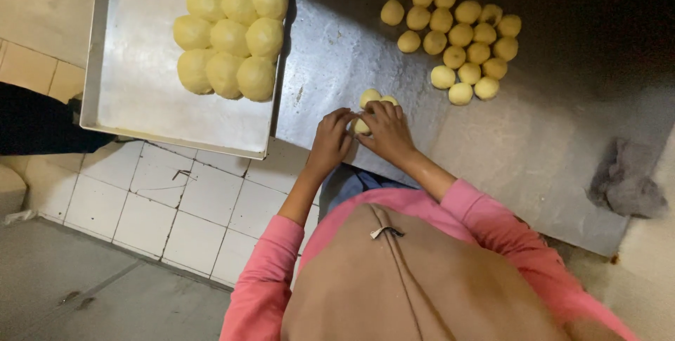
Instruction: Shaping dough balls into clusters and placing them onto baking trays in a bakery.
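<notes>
Both my hands meet at the near edge of a steel table (534, 151). My left hand (332, 137) and my right hand (387, 130) close together around a small pale yellow dough ball (361, 127). Two more small dough balls (370, 97) lie on the table just beyond my fingers. A cluster of several small dough balls (460, 35) sits farther back on the table. To the left, a metal baking tray (140, 81) carries several larger smooth dough rounds (228, 28) packed side by side.
A crumpled grey cloth (627, 176) lies near the table's right edge. The tray overhangs a white tiled floor (176, 207). A dark object (35, 123) sits at the left edge. My pink sleeves and tan apron fill the lower frame.
</notes>
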